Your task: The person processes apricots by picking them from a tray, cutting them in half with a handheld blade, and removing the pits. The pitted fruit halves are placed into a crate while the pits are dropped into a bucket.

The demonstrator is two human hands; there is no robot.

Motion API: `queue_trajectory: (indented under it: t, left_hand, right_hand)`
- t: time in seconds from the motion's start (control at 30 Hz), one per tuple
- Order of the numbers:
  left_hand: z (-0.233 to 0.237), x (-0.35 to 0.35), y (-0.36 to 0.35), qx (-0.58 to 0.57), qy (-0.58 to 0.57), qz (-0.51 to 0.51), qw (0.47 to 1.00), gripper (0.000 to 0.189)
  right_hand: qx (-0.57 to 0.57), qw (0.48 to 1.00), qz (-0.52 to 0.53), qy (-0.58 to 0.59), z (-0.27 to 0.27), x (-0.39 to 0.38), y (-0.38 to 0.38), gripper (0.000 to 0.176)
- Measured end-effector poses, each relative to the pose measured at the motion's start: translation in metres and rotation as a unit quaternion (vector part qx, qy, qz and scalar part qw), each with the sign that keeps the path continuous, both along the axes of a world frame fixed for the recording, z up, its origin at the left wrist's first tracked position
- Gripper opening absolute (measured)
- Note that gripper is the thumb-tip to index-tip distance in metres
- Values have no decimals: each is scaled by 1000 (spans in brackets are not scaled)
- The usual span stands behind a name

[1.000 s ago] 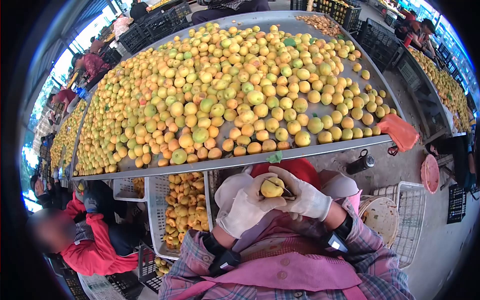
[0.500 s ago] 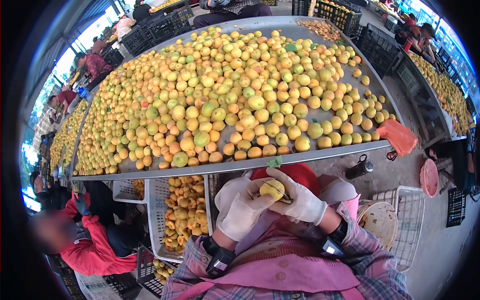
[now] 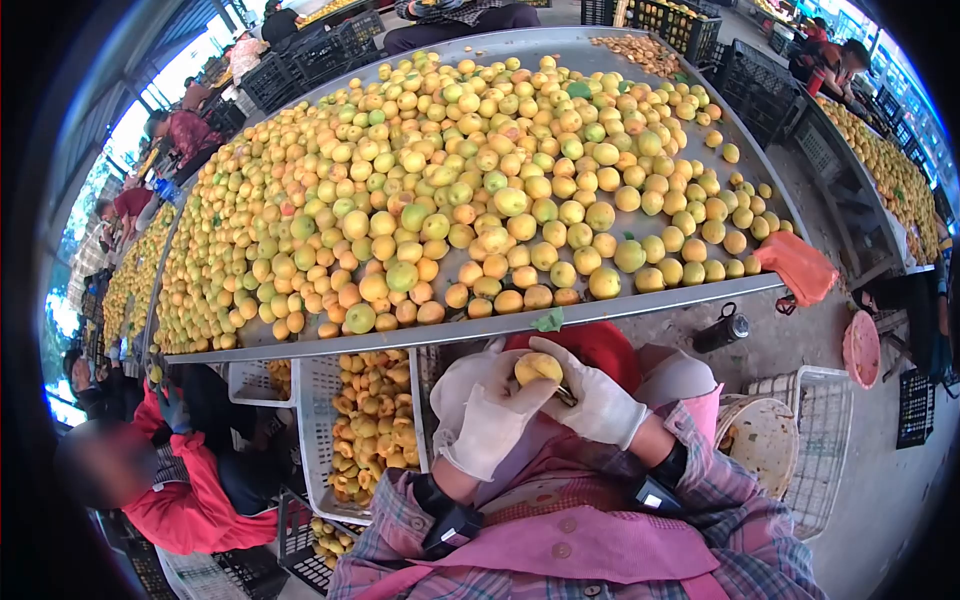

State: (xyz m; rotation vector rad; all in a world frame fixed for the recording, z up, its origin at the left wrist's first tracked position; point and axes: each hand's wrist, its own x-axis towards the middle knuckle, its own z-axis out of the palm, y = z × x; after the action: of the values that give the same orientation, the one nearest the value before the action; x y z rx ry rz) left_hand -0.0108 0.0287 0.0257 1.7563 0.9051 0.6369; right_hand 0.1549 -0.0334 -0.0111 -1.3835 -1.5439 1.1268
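A metal table (image 3: pixel 640 300) is carrying heaped fruit. Below its edge, the left hand (image 3: pixel 487 420) is gripping an apricot (image 3: pixel 537 368); the right hand (image 3: pixel 598 400) is clenching a small blade against it.

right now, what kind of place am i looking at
Probably a fruit sorting or processing shed. A long metal table is heaped with yellow-orange fruit, plastic crates of more fruit sit under it, and another loaded table stands to the right. The gloved left hand and right hand meet on a single fruit.
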Motion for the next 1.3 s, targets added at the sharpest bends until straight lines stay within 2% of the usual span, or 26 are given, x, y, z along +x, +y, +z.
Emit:
queue_trajectory:
  t: [0.03, 0.1, 0.13, 0.2, 0.23, 0.3, 0.33, 0.43, 0.57, 0.63, 0.73, 0.83, 0.9, 1.03, 1.1, 1.17, 1.23, 1.27, 1.3]
  left_hand:
    - [0, 3, -2, 56, 46, 25, 997, 39]
    - [4, 6, -8, 80, 54, 41, 995, 40]
    - [6, 8, -9, 106, 59, 58, 991, 41]
    - [4, 5, -5, 115, 53, 37, 991, 44]
    - [2, 2, -4, 120, 49, 20, 991, 47]
    - [1, -2, 1, 140, 58, 1, 988, 49]
    - [0, -3, 3, 162, 66, -19, 984, 51]
    - [-7, -1, -7, 144, 71, 16, 987, 51]
    - [-12, 1, -11, 120, 64, 9, 991, 51]
    - [-31, 1, -13, 71, 2, 29, 997, 49]
    - [-40, -1, -17, 33, -6, 31, 999, 47]
    - [-32, 0, -21, 58, -21, 36, 997, 43]
    - [-26, -1, -24, 61, -21, 37, 997, 42]
    - [-27, 0, -28, 31, -48, 43, 997, 38]
    - [-25, -1, -29, 26, -46, 38, 998, 38]
    - [-25, 0, -27, 25, -47, 32, 998, 38]
    - [-26, 1, -23, 70, -26, 13, 997, 34]
    - [-25, 1, -21, 71, -27, 13, 997, 34]
    - [-22, 1, -18, -61, -81, -12, 995, 32]
  right_hand:
    - [0, 1000, 0, 1, 2, 0, 2, 78]
    - [-91, 991, 8, -94, 8, 2, 4, 80]
    - [-91, 991, 6, -95, 5, 4, 3, 80]
    - [-16, 999, 17, -26, -5, 4, 2, 84]
    - [-17, 999, 18, -24, -7, 1, -1, 84]
    - [79, 996, -22, 34, -3, -4, -4, 85]
    - [79, 996, -21, 35, 1, -4, -4, 85]
    - [88, 996, -4, 26, 8, -3, -4, 80]
    - [72, 997, 5, 18, -2, -4, -6, 69]
    - [51, 998, 5, 30, 2, -4, -8, 66]
    - [42, 997, 33, 49, 5, -2, -6, 64]
    - [99, 993, 44, 43, 7, -1, -5, 63]
    - [-24, 985, 82, 151, 19, 1, -7, 64]
    - [-97, 966, 88, 224, 35, 6, -10, 60]
    - [-206, 940, 90, 257, 38, 9, -11, 61]
    - [-208, 934, 82, 277, 37, 8, -12, 61]
    - [-208, 930, 74, 295, 35, 6, -12, 61]
    - [-211, 933, 52, 287, 32, 5, -11, 67]
    - [-213, 936, 29, 278, 29, 5, -11, 72]
